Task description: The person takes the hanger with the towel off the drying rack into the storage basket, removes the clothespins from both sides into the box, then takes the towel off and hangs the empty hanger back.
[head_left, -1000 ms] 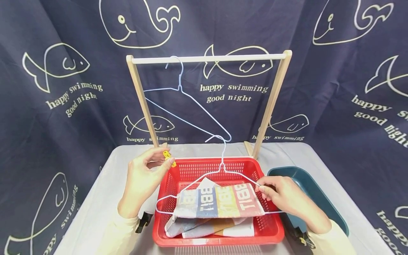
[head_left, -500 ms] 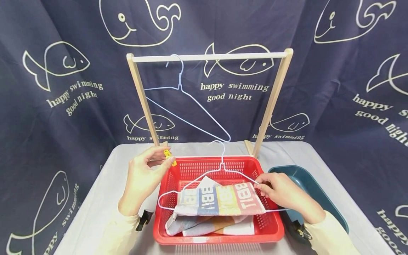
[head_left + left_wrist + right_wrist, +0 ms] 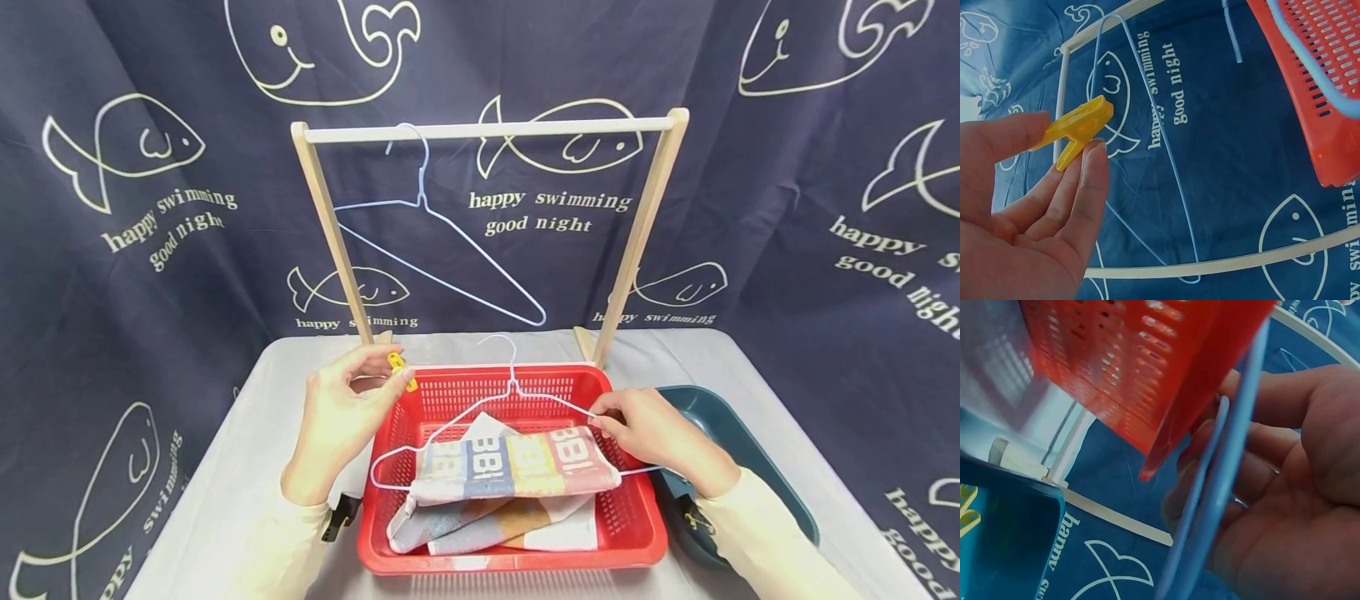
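Head and wrist views of a hanger and clip in use. The left hand pinches a yellow clothespin between thumb and fingertips, just left of the red basket and above its rim level as seen. The right hand pinches the right shoulder of a pale blue hanger, which is over the basket with its hook upward. Across the hanger's lower bar lies a printed cloth, banded in blue, yellow and pink; the bar's 2 ends emerge at its sides. Beneath, grey, orange and white fabric rests in the basket; whether it is a separate piece cannot be told. Behind stands a wooden rack, with a 2nd hanger hooked over its crossbar. At right, a teal tray contains yellow clips, visible in the right wrist view.
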A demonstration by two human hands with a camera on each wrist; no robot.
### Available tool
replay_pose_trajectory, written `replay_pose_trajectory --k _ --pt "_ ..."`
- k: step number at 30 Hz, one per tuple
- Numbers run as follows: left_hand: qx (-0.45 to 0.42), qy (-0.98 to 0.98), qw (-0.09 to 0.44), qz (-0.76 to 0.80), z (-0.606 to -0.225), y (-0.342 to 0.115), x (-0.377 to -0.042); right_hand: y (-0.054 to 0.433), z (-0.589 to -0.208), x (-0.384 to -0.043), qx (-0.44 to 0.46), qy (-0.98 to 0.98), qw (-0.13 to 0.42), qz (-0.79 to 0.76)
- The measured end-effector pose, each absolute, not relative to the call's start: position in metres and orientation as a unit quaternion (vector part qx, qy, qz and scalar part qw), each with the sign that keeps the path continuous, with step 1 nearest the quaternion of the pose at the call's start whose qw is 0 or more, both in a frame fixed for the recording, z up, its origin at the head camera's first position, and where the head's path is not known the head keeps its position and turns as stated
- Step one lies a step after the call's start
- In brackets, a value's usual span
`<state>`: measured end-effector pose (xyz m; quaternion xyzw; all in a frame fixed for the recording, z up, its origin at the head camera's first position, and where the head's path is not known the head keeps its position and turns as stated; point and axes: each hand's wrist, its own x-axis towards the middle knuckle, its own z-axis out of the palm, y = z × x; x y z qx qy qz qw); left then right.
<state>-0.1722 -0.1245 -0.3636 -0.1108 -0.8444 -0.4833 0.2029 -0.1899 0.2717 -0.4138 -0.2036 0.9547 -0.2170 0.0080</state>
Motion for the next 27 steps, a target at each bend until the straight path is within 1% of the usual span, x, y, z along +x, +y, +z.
replay_pose_trajectory --k 10,15,23,27 --pt "-0.111 -0.845 0.192 -0.487 -0.368 -0.126 -0.175 0.27 -0.418 -0.194 -0.225 0.957 -0.006 -0.186" --pt "-0.105 -0.845 0.183 -0.491 -0.369 -0.124 -0.175 0.269 -0.417 -0.193 -0.226 0.956 -0.004 -0.187" --pt "-0.11 -0.847 0.184 -0.486 -0.37 -0.122 -0.176 0.271 -0.413 -0.19 -0.196 0.958 0.009 -0.21" --pt "-0.113 -0.847 0.187 -0.484 -0.37 -0.121 -0.176 0.274 -0.406 -0.191 -0.182 0.959 0.003 -0.219"
